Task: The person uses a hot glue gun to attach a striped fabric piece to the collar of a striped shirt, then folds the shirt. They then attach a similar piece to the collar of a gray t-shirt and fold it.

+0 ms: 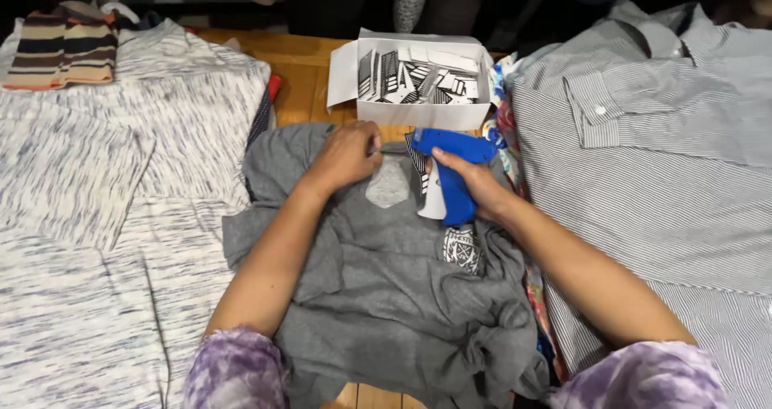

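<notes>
A wooden table [310, 79] is almost covered with clothing, dark shapes standing behind it at the far edge. In the middle lies a grey T-shirt [386, 296], its collar toward the far side and a small black-and-white printed patch on the chest. The left hand [347, 156] presses down on the shirt at the collar, fingers curled and pinching the fabric there. The right hand [474, 185] is closed around the grip of a blue tagging gun [450, 168], whose nose points left toward the collar, with a white card tag held against its handle. Just beyond the collar stands an open white box [414, 75] full of black-and-white tags. Heathered white knit garments [104, 216] spread to the left, with a striped folded piece [68, 51] at the far corner; a grey striped button shirt [659, 160] lies to the right
</notes>
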